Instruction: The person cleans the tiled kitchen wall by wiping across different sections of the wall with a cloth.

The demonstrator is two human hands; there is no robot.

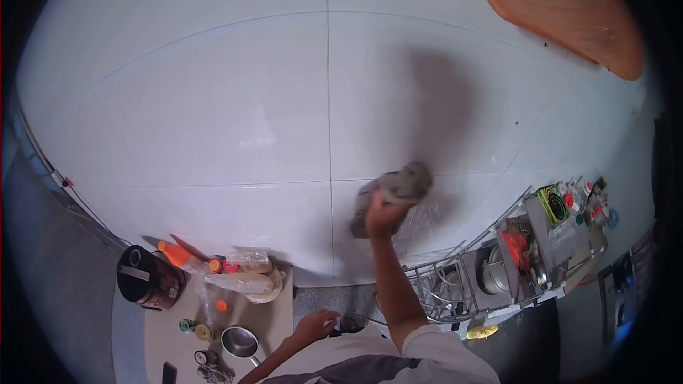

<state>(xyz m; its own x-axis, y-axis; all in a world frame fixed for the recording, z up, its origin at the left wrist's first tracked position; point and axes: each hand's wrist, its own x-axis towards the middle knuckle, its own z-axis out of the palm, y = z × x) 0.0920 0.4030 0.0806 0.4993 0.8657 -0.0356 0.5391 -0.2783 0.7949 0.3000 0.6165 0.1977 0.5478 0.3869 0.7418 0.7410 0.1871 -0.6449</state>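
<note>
Right hand grips a grey cloth against or just over a white seamed surface

At the far left, a dark cylindrical container [147,277] stands beside the corner of a beige table [163,334]. Next on that table come an orange cone-shaped cap [173,252], a clear plastic bag [238,283], small jars [204,332] and a metal saucepan [240,342], its handle slanting toward the person's body.

Just right of the saucepan, the left hand [316,327] hangs low near the person's waist, its fingers loosely curved, with no held thing showing in it.

Near the middle, the crumpled grey cloth [411,183] lies up and to the right of the left hand, well apart from it. The right hand [383,219] is far nearer: its fingers close on the cloth's lower side, and the arm runs up to it from below. The cloth's long axis slants from lower left to upper right, across the line of the forearm, with its bulkier end beyond the fingers. Blur hides whether the cloth touches the white surface [213,121] behind it.

To the right of the right arm, a wire rack [434,286] carries pans and a red plastic bag [518,247], with a yellow packet [482,332] below. At the upper right, an orange plastic seat [562,3] overlaps the white surface.
</note>
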